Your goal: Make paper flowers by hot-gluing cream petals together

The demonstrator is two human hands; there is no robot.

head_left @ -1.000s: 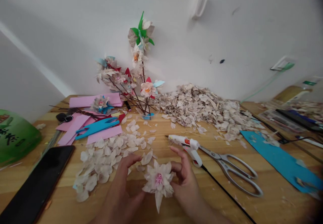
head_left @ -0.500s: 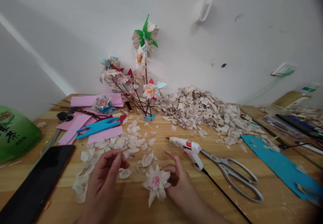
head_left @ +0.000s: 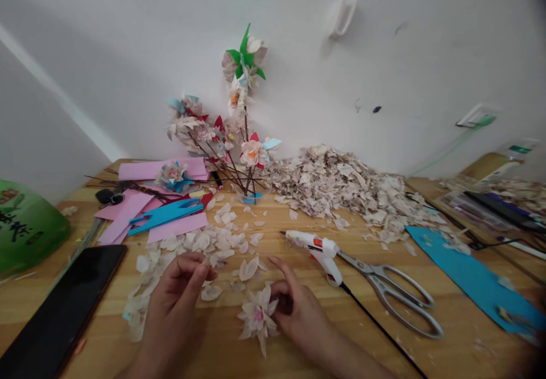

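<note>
My right hand [head_left: 294,305] holds a pale paper flower [head_left: 256,317] with a pink centre just above the wooden table [head_left: 452,345], fingers curled behind it. My left hand [head_left: 174,293] is off the flower, over the loose white petals [head_left: 191,248], with thumb and fingers drawn together; I cannot make out whether a petal is in them. A single petal [head_left: 211,293] lies right by its fingertips.
A white glue gun [head_left: 318,248] and scissors [head_left: 396,296] lie right of my hands, a black cord trailing forward. A heap of petal scraps [head_left: 341,182], a flower bouquet [head_left: 230,128], pink and blue paper [head_left: 162,217], a black phone [head_left: 60,310], a green object [head_left: 25,228].
My left hand let go of the flower and moved left to the loose petals. My right hand lowered the flower and tilted it.
</note>
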